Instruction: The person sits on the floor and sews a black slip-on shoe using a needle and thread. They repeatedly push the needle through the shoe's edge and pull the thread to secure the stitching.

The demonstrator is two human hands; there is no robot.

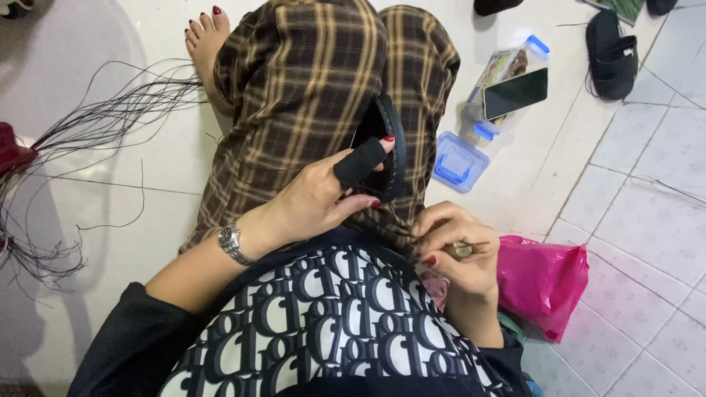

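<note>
While pinched, strap (390, 151) fills left grip (331, 195).

Pale tiled floor under soft, even light

Smooth pale floor (110, 242) fills the left of the frame; square white tiles (647, 220) with grey joints cover the right. At upper right lie a black sandal (612, 55) and what may be 2 more, cut off by the edge.

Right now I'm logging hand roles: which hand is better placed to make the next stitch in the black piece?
Probably the right hand: it pinches a small brass-coloured tool beside the black piece. The left hand is occupied gripping that piece against the knee.
</note>
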